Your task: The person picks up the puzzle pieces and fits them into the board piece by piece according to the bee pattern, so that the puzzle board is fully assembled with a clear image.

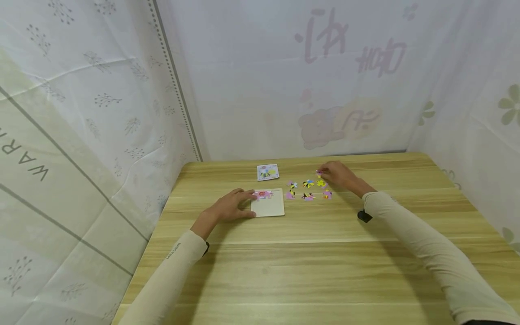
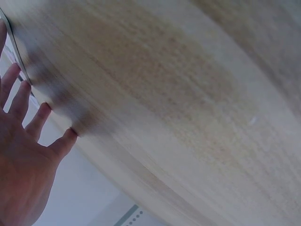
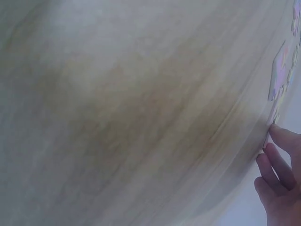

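My left hand (image 1: 232, 206) rests at the left edge of a white square puzzle board (image 1: 269, 207), fingers spread; the left wrist view shows the same hand (image 2: 28, 146) with its fingertips at the board's edge. Pink pieces (image 1: 263, 194) lie along the board's top, partly under my fingers. My right hand (image 1: 340, 175) pinches a small puzzle piece (image 1: 318, 172) at the table's far side. In the right wrist view, thumb and fingers of that hand (image 3: 282, 176) meet at a thin piece, mostly hidden. Several loose pieces (image 1: 308, 197) lie between the board and my right hand.
A picture card (image 1: 267, 172) with a bee-like figure lies behind the board. The wooden table (image 1: 260, 271) ends at a patterned curtain (image 1: 252, 90) at the back, with more curtain at both sides.
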`<state>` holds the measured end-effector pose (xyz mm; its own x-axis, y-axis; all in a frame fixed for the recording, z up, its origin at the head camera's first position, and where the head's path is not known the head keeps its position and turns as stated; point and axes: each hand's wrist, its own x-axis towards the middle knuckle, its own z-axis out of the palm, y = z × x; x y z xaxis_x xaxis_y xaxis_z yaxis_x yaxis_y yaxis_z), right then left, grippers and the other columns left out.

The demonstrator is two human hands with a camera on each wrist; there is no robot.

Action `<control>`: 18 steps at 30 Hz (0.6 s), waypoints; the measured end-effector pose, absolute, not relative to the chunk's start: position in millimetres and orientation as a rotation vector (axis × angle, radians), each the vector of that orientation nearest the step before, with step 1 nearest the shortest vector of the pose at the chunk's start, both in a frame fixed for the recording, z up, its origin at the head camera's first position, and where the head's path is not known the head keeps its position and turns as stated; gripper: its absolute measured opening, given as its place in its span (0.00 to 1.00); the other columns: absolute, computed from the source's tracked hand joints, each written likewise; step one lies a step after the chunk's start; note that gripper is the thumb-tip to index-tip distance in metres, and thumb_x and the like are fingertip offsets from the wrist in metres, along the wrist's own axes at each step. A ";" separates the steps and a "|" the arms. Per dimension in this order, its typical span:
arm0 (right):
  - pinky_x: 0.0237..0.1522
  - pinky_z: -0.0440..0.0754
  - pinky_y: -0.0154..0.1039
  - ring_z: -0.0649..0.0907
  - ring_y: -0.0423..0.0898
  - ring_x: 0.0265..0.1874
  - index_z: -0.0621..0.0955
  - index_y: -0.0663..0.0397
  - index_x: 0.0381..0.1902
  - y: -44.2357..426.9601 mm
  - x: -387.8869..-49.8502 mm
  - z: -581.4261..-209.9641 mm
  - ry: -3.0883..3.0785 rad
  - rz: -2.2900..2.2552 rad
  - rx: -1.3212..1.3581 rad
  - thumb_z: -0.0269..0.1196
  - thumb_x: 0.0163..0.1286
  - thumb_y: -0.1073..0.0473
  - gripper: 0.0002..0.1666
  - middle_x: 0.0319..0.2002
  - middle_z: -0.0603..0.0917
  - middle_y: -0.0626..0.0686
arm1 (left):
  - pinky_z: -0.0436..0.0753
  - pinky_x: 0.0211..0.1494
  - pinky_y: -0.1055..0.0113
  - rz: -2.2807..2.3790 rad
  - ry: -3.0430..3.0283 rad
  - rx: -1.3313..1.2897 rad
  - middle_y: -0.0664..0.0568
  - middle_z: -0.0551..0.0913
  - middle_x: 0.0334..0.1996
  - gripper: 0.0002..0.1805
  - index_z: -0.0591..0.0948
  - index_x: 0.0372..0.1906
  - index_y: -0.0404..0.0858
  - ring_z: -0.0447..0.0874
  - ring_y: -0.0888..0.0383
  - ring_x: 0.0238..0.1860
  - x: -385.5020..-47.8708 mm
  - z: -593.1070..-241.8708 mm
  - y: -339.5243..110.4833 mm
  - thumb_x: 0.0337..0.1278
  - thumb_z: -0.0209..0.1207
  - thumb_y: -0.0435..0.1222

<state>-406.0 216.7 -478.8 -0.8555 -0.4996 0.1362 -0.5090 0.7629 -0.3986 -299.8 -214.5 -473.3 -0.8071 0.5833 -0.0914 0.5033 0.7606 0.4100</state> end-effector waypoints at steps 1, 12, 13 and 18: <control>0.58 0.81 0.57 0.85 0.62 0.54 0.86 0.68 0.52 216.5 -406.1 -478.8 -2.929 0.663 0.838 0.64 0.75 0.67 0.12 0.51 0.87 0.65 | 0.66 0.74 0.40 0.548 2.744 0.857 0.54 0.62 0.80 0.39 0.74 0.75 0.48 0.60 0.46 0.78 -300.1 -473.6 -214.5 0.65 0.65 0.59; 0.56 0.81 0.58 0.84 0.62 0.51 0.87 0.66 0.52 212.9 -399.0 -477.1 -2.873 0.657 0.888 0.65 0.75 0.65 0.12 0.48 0.87 0.64 | 0.66 0.75 0.39 0.553 2.737 0.847 0.53 0.62 0.81 0.38 0.74 0.75 0.47 0.59 0.45 0.78 -298.6 -472.2 -213.9 0.65 0.66 0.59; 0.56 0.81 0.58 0.84 0.61 0.51 0.87 0.66 0.52 211.8 -397.9 -476.3 -2.872 0.660 0.893 0.65 0.75 0.65 0.12 0.49 0.87 0.64 | 0.66 0.75 0.39 0.554 2.736 0.844 0.53 0.61 0.81 0.38 0.74 0.75 0.47 0.59 0.45 0.78 -298.2 -472.0 -214.0 0.65 0.65 0.59; 0.57 0.81 0.58 0.83 0.59 0.53 0.87 0.63 0.55 204.6 -391.8 -471.6 -2.897 0.682 0.883 0.63 0.78 0.63 0.14 0.51 0.86 0.62 | 0.66 0.74 0.37 0.560 2.737 0.841 0.53 0.61 0.81 0.38 0.74 0.75 0.47 0.59 0.45 0.78 -297.4 -471.7 -214.4 0.65 0.65 0.59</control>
